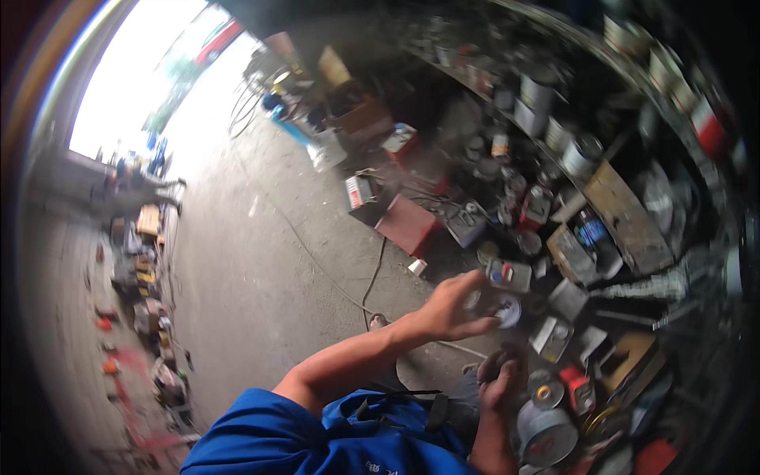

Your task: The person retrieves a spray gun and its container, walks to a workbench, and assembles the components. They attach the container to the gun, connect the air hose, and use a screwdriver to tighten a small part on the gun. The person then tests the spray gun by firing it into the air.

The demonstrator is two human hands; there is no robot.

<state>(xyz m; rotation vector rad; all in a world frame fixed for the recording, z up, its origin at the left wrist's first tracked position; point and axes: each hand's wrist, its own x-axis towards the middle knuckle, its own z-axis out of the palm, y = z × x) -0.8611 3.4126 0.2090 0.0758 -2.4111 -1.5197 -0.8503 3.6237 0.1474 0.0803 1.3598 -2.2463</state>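
My left hand (457, 307) is stretched out to the right, thumb and fingers apart in a curve, with nothing clearly seen between them. Just beyond its fingertips is a round, pale-topped can or lid (509, 311); whether they touch I cannot tell. Lower down, close to my body, my right hand (507, 385) is closed around a dark, rounded object (494, 363), blurred and partly hidden by the fingers. Beside that hand stand a large pale bucket (548, 437) and a smaller round tin (546, 391).
Cans, tins and boxes crowd the floor and shelves on the right. A red box (405, 223) lies ahead, near a dark case with a white label (361, 192). A cable (317, 265) runs across the concrete floor (229, 317). Tools and clutter line the left wall.
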